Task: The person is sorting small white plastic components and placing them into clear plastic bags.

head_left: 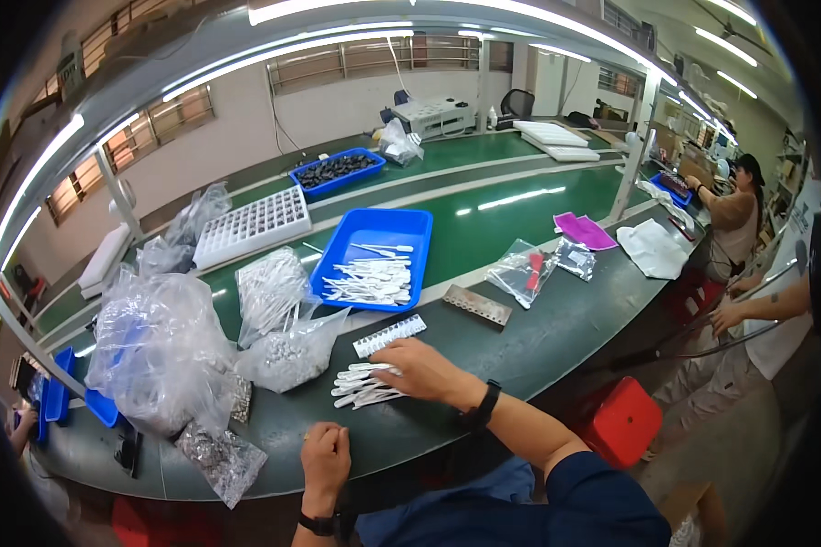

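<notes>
My right hand (418, 368) reaches over a small pile of white stick-shaped parts (359, 387) on the dark green bench; its fingers are closed at the pile's right end, around some of the parts. By the bench's front edge, my left hand (326, 460) is curled closed, and anything inside it is hidden. Just beyond the pile lies a white strip with a row of dark holes (389, 335). A metal block with notches along one edge (477, 306) lies farther right. More white stick-shaped parts (371, 281) fill part of a blue tray (413, 221) behind the strip.
Clear plastic bags (160, 346) crowd the left side, one bag of small parts (287, 356) near my hands. Behind stand a white gridded tray (254, 226) and a blue tray of black parts (380, 162). A red stool (626, 421) and other people (739, 219) are at right.
</notes>
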The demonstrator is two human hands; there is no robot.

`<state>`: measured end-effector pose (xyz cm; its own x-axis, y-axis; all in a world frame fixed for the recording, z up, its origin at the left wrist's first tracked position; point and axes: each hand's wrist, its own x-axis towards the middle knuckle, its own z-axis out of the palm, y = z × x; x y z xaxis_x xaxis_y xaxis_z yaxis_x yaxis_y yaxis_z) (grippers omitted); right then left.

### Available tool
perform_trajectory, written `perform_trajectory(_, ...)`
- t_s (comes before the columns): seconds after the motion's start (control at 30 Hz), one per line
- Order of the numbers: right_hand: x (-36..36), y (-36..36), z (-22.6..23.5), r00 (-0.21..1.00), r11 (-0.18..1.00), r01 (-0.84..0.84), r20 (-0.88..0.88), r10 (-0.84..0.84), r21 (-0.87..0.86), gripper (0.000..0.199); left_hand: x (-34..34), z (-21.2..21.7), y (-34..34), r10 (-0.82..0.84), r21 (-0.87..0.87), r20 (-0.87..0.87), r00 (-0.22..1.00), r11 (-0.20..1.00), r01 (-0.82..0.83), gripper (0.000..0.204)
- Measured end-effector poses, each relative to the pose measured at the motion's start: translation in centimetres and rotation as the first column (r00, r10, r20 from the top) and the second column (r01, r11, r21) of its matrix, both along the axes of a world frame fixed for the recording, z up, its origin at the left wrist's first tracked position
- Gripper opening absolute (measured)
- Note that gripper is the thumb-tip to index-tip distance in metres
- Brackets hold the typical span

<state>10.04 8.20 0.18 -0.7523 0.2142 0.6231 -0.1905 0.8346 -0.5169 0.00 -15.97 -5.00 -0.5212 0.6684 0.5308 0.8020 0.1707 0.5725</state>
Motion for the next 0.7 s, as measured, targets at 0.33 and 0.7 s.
perform_trajectory(0.33, 10.4, 10.9, -3.6, 0.908, 0.705, 0.408, 0.338, -0.247, -0.58, 0.032, 0.2, 0.8, 0.6, 0.064, -0.024, 0.139, 0.988, 0.998, -0.061, 0.015)
perform_trajectory(0.7, 12.2, 10.8, -3.8, 0.918, 0.754, 0.387, 0.296, -0.262, -0.531, 0.032, 0.3, 1.6, 1.4, 0.117, -0.139, -0.218, 0.969, 0.979, -0.149, 0.015)
